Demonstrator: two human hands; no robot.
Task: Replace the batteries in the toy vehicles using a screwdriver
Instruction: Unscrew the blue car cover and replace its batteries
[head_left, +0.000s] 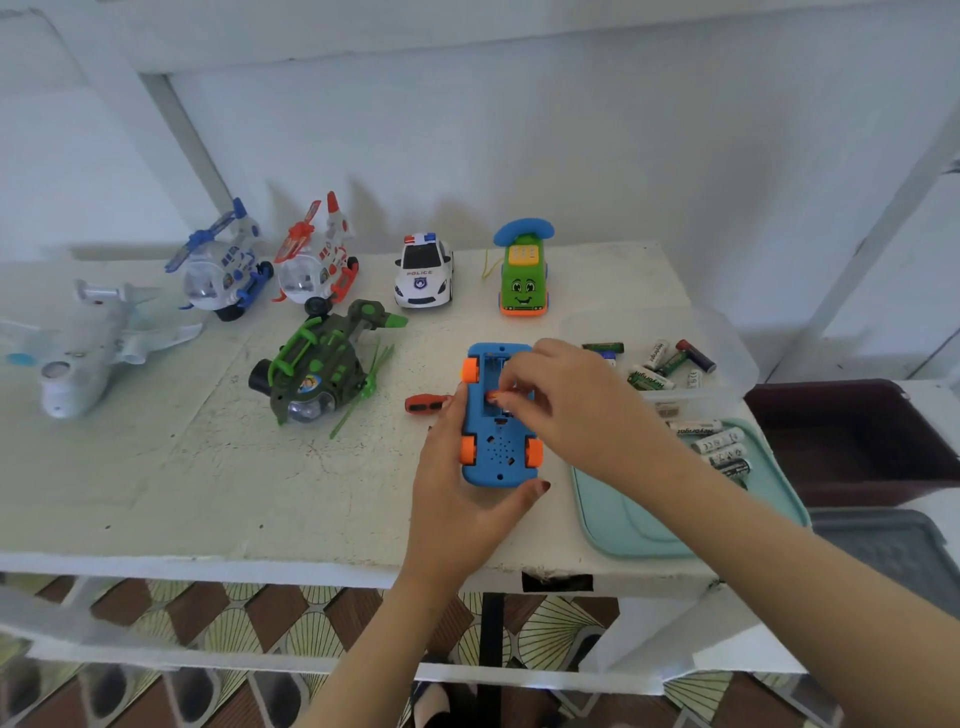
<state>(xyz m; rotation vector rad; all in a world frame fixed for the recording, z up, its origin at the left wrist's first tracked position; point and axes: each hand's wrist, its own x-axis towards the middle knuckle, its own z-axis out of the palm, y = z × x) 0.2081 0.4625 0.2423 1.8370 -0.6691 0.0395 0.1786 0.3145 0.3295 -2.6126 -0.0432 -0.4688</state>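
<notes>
Your left hand (454, 483) holds the blue toy car (498, 460) belly-up, orange wheels raised, its battery bay uncovered. The red-handled screwdriver (426, 402) lies just left of it. Loose batteries (655, 365) sit in the clear tub (727, 332) to its right; a row of batteries (717, 442) lies on the teal lid (634, 519) nearer you.

Two bare forearms reach in from the bottom edge of the frame, the left hand (457, 467) at lower centre and the right hand (566, 400) just above and right of it. Dark red polish shows on the left thumbnail (544, 487). Both arms are uncovered all the way to the frame's lower edge. The right hand's nails are too blurred to tell their colour.
</notes>
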